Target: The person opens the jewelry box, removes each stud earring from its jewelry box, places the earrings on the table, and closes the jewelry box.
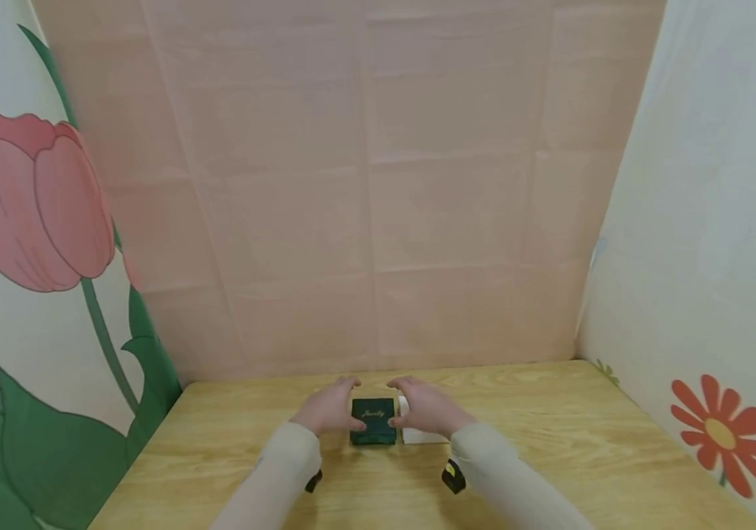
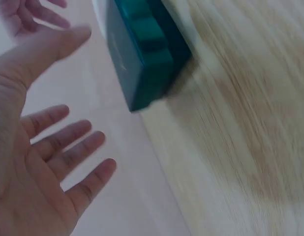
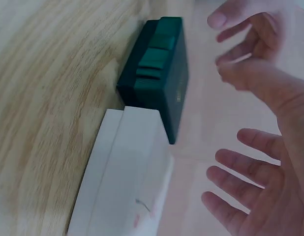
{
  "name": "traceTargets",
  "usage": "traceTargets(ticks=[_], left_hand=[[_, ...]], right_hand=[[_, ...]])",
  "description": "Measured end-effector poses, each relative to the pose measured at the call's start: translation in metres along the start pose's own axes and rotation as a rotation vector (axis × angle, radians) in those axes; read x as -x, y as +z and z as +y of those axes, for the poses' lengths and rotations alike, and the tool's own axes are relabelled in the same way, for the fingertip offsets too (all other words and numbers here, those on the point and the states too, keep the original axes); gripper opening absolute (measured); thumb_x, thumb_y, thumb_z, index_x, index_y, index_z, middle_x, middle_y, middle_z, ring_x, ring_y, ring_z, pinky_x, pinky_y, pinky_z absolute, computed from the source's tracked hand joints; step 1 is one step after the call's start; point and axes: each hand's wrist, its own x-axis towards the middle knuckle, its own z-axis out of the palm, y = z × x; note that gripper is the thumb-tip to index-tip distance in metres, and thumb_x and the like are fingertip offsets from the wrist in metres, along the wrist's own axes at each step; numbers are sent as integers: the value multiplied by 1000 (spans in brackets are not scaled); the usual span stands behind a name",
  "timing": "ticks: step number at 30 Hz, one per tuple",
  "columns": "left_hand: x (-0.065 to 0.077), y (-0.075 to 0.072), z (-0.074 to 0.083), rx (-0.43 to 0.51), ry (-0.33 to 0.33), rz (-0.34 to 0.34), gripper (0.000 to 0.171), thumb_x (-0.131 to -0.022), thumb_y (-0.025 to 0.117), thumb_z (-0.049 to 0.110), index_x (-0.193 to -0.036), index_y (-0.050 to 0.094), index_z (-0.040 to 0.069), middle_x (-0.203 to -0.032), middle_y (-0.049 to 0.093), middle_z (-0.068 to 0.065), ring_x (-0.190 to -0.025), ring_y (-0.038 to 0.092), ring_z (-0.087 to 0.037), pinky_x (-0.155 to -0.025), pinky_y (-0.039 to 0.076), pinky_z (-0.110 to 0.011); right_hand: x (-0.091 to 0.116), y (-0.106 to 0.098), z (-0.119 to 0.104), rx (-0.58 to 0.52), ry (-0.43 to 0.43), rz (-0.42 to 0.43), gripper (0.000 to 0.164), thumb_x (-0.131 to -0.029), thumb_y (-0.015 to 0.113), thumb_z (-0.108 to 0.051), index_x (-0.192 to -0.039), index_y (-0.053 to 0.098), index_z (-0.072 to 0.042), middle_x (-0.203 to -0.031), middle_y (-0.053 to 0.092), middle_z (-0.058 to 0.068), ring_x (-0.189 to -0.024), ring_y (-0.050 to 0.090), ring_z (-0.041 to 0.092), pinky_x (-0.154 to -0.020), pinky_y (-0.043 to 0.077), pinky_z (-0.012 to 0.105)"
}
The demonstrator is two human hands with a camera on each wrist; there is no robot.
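Note:
A dark green jewelry box (image 1: 373,419) with gold lettering on its lid sits on the wooden table. Its front side has a ribbed, bow-like trim (image 3: 156,58). Just to its right lies a white box (image 1: 422,436), partly covered by the right hand in the head view. My left hand (image 1: 331,407) hovers at the left side of the green box, fingers spread and thumb near the lid. At the opposite side, my right hand (image 1: 429,407) is held likewise, above the white box. Both wrist views show the palms bare, with gaps between fingers and boxes.
The wooden table (image 1: 218,456) reaches back to a pink cloth backdrop (image 1: 371,221). Side panels carry a printed tulip (image 1: 33,199) on the left and a red flower (image 1: 722,434) on the right. A black wrist strap piece (image 1: 453,477) hangs below the right cuff.

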Motion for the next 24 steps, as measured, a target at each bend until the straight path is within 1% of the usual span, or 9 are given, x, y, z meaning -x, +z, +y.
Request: traceTargets(ticks=[3,5,7,12,15,20,24], left_hand=[[-11,4,-9,22,-11,-37,94,-67,87,38,-145,40,16,-151,39,-11,-120,55,-32,-94,46,-54],[-18,8,-14,30,-12,-60,100,-64,89,38,-146,37,15,-152,37,-11,-122,54,-32,-95,44,-55],[-22,13,-18,33,-19,-81,104,-62,91,38,-147,36,15,-152,37,-12,-126,50,-33,-97,43,-56],[-28,25,-22,48,-20,-130,109,-59,92,36,-148,34,11,-151,37,-14,-131,44,-35,-100,40,-56],[-31,31,-22,58,-9,-141,111,-59,93,35,-148,33,9,-149,39,-14,-129,46,-35,-101,41,-54],[-33,38,-20,48,-16,-143,110,-57,94,33,-147,35,9,-145,44,-13,-125,49,-35,-98,43,-53],[-34,41,-17,-6,-16,-145,106,-57,94,33,-144,38,9,-139,47,-11,-123,51,-32,-99,44,-49]], right_hand=[[-13,7,-3,24,27,-60,84,-76,80,-42,-143,43,-9,-144,45,18,-127,49,36,-97,44,55],[-19,10,-4,36,42,-89,91,-72,82,-44,-145,41,-8,-146,43,18,-128,47,37,-99,43,55],[-24,14,-6,60,49,-106,94,-69,84,-45,-145,41,-8,-146,43,17,-129,47,36,-99,42,54],[-33,20,-10,186,43,-134,95,-67,83,-49,-143,43,-8,-142,48,14,-129,48,32,-108,33,52],[-35,22,-13,246,46,-140,94,-66,84,-51,-142,46,-9,-140,52,11,-129,48,29,-112,27,54],[-39,28,-14,304,45,-140,96,-62,85,-54,-139,49,-11,-135,56,8,-126,51,27,-112,24,58],[-42,33,-13,340,54,-152,94,-59,86,-53,-137,52,-14,-131,59,6,-124,53,27,-113,21,58]])
